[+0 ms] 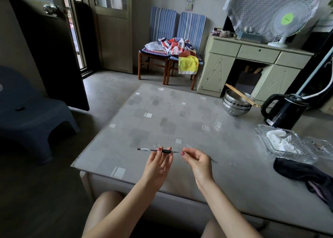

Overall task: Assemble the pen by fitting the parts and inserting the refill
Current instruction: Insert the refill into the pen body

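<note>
Nearby, a glass dish (286, 147) holds white tissue (281, 141); left hand (158, 163) pinches the refill (156, 150), right hand (197, 161) loosely curled.

The person is showing two bare forearms with no sleeves reaching them, and no watch, ring or bracelet is showing on either one. The fingernails of the left hand (158, 163) and the right hand (197, 161) are wearing dark red polish. Bare knees are showing at the bottom edge, with no garment covering them.
</note>
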